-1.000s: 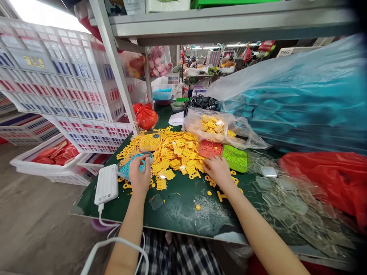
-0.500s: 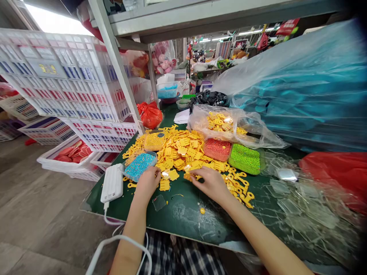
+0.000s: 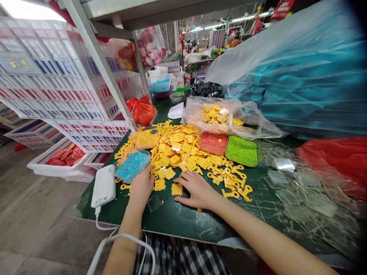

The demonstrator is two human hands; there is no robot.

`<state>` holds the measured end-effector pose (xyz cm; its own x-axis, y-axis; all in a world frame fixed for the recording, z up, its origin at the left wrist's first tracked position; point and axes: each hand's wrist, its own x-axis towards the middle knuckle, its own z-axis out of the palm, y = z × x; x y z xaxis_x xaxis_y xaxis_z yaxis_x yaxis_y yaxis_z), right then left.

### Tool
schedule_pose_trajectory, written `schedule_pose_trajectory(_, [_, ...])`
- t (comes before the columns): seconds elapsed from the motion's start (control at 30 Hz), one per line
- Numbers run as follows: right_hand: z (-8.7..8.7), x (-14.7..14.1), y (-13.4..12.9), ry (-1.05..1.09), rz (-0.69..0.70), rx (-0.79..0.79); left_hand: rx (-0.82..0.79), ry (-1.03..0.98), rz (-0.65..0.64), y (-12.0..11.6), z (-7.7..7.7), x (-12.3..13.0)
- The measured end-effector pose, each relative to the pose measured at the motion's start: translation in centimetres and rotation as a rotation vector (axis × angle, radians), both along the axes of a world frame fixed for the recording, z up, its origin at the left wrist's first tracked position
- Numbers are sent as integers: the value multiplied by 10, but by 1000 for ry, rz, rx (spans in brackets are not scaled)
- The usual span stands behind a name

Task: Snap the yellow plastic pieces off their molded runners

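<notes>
My left hand [image 3: 140, 187] curls against the near edge of a tray of blue beads [image 3: 132, 166], which sits at the front left of the pile. My right hand [image 3: 196, 190] lies flat and open on the dark green mat [image 3: 177, 219], holding nothing. Its fingertips are close to a loose yellow plastic tag [image 3: 176, 189]. Behind both hands spreads a heap of yellow plastic tags [image 3: 177, 147]. Yellow key-shaped pieces [image 3: 232, 183] are scattered to the right of my right hand. Trays of yellow [image 3: 147, 137], coral [image 3: 213, 143] and green beads [image 3: 242, 151] border the heap.
A white power bank [image 3: 103, 186] with a cable lies at the mat's left edge. Behind the heap is a clear bag of yellow pieces [image 3: 218, 114]. Clear plastic sheets [image 3: 301, 187] lie at right, below blue-tinted plastic sheeting [image 3: 286, 68]. White crates [image 3: 57, 76] are stacked at left.
My right hand has slid left and nearer me, away from the bead trays, and now lies flat. The blue bead tray sits lower beside my left hand. The view has shifted slightly.
</notes>
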<state>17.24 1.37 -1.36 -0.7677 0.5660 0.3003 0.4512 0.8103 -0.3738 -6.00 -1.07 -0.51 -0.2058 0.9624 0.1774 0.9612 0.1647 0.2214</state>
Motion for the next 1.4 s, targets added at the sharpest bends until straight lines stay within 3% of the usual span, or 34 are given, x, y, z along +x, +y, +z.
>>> schedule_pose_trajectory(0.23, [-9, -6, 0, 35, -50, 25, 30, -51, -13, 1, 3, -6])
schedule_pose_trajectory(0.47, [-10, -3, 1, 29, -89, 25, -110, -99, 57, 1, 18, 9])
schedule_pose_trajectory(0.7, [-9, 0, 6, 95, -32, 22, -96, -87, 97, -2, 28, 14])
schedule_pose_trajectory(1.03, [-4, -5, 2, 62, -113, -36, -125, -57, 98, -2, 26, 14])
schedule_pose_trajectory(1.2, [-2, 7, 14, 75, -34, -101, -29, -108, 81, -4, 26, 10])
schedule_pose_trajectory(1.3, [0, 11, 20, 104, 15, -146, 61, -131, 13, -7, 24, 7])
schedule_pose_trajectory(1.4, [1, 9, 23, 149, 51, -189, 201, -171, -190, -7, 19, 6])
